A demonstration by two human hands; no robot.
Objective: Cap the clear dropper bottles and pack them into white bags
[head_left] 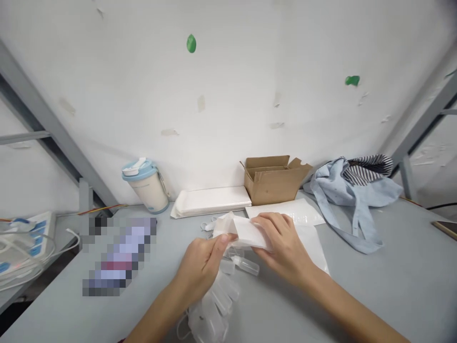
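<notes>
Above the middle of the table, a white paper bag [248,232] is held between my two hands, its open mouth facing left. My left hand [202,264] is closed at that mouth, with the thumb on top and pinching the edge. From the right, my right hand [283,244] wraps around the bag's body, fingers over the top and thumb below. Just beneath lies a small translucent squeeze bottle [246,266] with a pointed tip. Several clear plastic pieces [210,312] are heaped nearer to me, partly hidden by my left arm.
Along the wall stand a blue-lidded cup [148,188], a stack of white paper bags [214,199], an open cardboard box [273,186] and a light blue cloth bag [335,190]. White flat packaging [303,212] lies before the box. A power strip [41,233] with cables is far left.
</notes>
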